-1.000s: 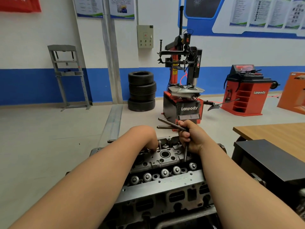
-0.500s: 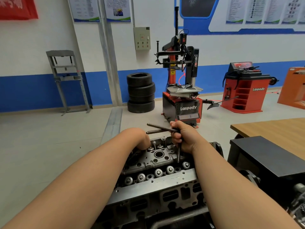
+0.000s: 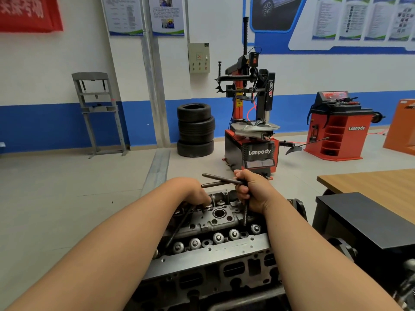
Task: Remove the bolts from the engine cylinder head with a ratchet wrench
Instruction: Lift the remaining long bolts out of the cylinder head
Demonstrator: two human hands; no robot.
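The grey engine cylinder head [image 3: 224,250] lies in front of me, with a row of round valve caps along its near side. My right hand [image 3: 252,194] grips a bundle of long dark bolts [image 3: 219,181]. Two of them stick out to the left and one hangs down over the head. My left hand [image 3: 195,191] reaches down onto the far top of the head. Its fingers curl round the upper end of another long bolt [image 3: 179,225], which slants down-left under my wrist. No ratchet wrench is visible.
A black box [image 3: 368,223] stands close on the right, with a wooden table [image 3: 372,182] behind it. A red tyre changer [image 3: 251,140], a stack of tyres [image 3: 195,130] and a red wheel balancer [image 3: 339,129] stand on the floor beyond.
A long dark bolt now shows slanting below my left hand, which has shifted slightly over the head. My right hand still holds its bolts in about the same place.
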